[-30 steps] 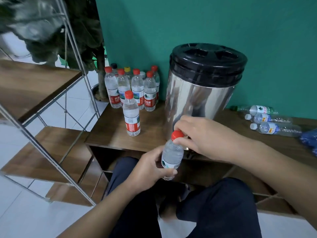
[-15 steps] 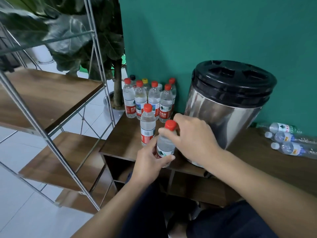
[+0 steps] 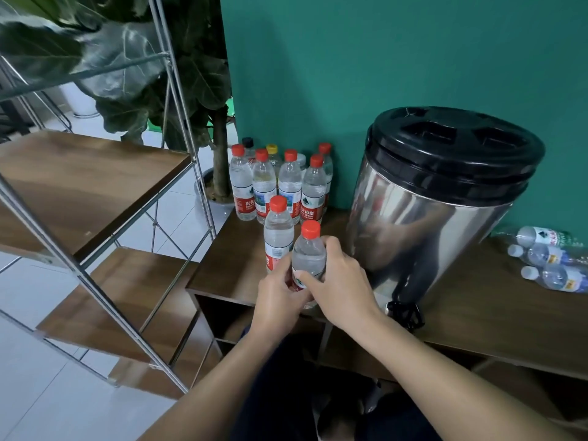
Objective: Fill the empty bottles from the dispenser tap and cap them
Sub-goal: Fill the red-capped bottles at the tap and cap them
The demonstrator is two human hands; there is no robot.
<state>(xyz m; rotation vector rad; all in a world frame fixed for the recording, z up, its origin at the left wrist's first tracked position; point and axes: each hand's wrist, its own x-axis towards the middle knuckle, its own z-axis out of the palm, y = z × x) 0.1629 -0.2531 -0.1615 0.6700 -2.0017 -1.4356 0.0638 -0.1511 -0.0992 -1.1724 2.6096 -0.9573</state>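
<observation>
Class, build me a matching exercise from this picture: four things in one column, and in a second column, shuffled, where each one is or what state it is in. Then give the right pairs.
Column one
1. red-capped bottle in both hands
2. uncapped bottles
3. dispenser tap
4. yellow-capped bottle

Column two
A. lying on their sides, right of the dispenser
B. standing in the back of the upright cluster by the wall
C. held upright over the table's front edge
D. low on the steel drum, over the table edge

Pairs: 1-C, 2-A, 3-D, 4-B
</observation>
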